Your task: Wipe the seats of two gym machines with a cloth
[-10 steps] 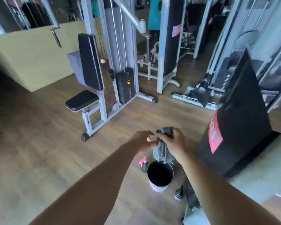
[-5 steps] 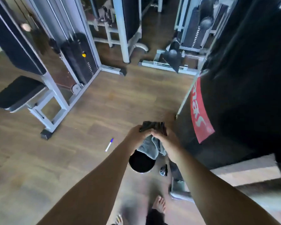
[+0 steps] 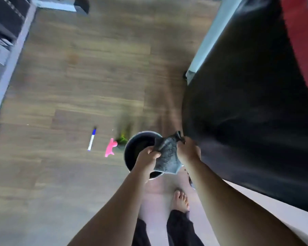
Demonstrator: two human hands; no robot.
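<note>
A grey cloth (image 3: 167,155) hangs stretched between both of my hands above a black bucket (image 3: 137,148) on the wooden floor. My left hand (image 3: 147,157) grips its lower left edge. My right hand (image 3: 188,151) pinches its upper corner. A large black padded surface of a gym machine (image 3: 247,112) with a red label fills the right side, close beside my right hand. The metal frame of another gym machine (image 3: 5,50) runs along the left edge; its seat is out of view.
A spray bottle with a pink trigger (image 3: 111,149) stands left of the bucket, and a white pen with a blue cap (image 3: 92,139) lies further left on the floor. My bare foot (image 3: 180,199) and dark trouser legs show below the bucket.
The view has tilted down to the floor, so the left machine's seat has left the frame. My hands have pulled apart, spreading the bunched cloth over the bucket.
</note>
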